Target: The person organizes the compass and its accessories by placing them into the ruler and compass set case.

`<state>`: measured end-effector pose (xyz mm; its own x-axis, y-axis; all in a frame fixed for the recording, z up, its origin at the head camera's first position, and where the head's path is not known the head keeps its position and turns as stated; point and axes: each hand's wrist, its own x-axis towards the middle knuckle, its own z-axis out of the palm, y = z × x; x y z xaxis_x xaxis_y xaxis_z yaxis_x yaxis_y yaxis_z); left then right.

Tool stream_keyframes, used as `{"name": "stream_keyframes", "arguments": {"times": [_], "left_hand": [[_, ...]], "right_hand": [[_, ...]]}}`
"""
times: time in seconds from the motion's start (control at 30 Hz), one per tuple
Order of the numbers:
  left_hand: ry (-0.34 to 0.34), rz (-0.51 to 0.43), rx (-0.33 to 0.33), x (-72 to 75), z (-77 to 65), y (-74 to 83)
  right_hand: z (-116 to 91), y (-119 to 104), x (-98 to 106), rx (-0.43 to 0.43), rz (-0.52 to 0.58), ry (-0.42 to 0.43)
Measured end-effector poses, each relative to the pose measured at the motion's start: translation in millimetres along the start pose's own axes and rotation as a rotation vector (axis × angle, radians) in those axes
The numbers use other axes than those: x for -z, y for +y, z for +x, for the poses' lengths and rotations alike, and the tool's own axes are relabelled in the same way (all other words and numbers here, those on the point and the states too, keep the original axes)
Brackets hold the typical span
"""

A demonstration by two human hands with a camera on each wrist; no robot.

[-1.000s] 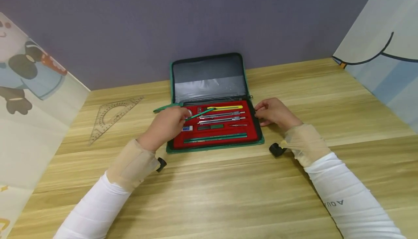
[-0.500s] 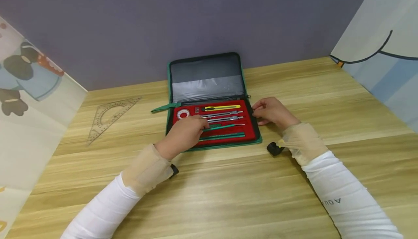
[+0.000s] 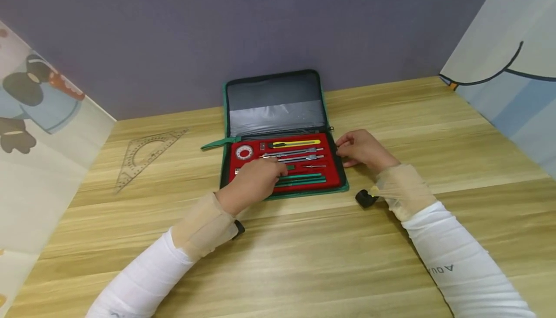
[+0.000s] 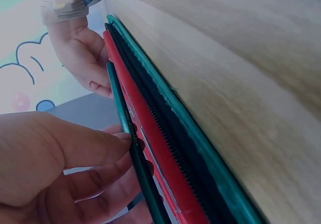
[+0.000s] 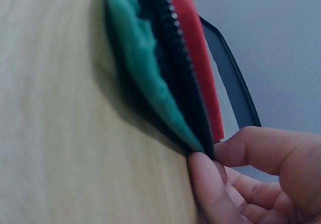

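Note:
An unzipped green zip case [image 3: 275,89] lies open at the back of the table, its red insert [image 3: 333,175] holding drawing tools. My left hand [image 3: 256,180] reaches over the insert's left front part and hides some of it. In the left wrist view, thumb and fingers pinch a dark green pencil [image 4: 118,93] just above the insert, roughly along its front edge. My right hand [image 3: 364,150] is at the case's right side; the right wrist view shows its thumb and fingers gripping the case's corner [image 5: 206,143]. Two silver compasses [image 3: 310,158] lie in the middle slots.
A yellow cutter [image 3: 299,143] and a round white dial-like piece [image 3: 244,152] sit in the insert's back part. Left of the case, a clear set square [image 3: 149,154] lies on the wooden table [image 3: 304,260]. A grey wall [image 3: 278,23] stands directly behind the case.
My left hand has moved right and toward the front of the insert, bringing the green pencil from a slant over the back left to the front row. My right hand stays at the case edge.

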<state>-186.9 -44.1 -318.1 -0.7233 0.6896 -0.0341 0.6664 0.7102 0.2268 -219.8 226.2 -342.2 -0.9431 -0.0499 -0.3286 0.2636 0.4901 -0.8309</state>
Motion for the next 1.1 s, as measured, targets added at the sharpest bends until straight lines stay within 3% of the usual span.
{"name": "stream_keyframes", "arguments": {"times": [0.6, 1.1], "left_hand": [[-0.010, -0.002, -0.008, -2.3, 4.8, 3.8], [-0.042, -0.005, -0.008, -5.5, 6.9, 3.3]], "right_hand": [[-2.5, -0.1, 1.3, 0.023, 0.011, -0.011], [0.9, 1.1, -0.3, -0.009, 0.030, 0.000]]}}
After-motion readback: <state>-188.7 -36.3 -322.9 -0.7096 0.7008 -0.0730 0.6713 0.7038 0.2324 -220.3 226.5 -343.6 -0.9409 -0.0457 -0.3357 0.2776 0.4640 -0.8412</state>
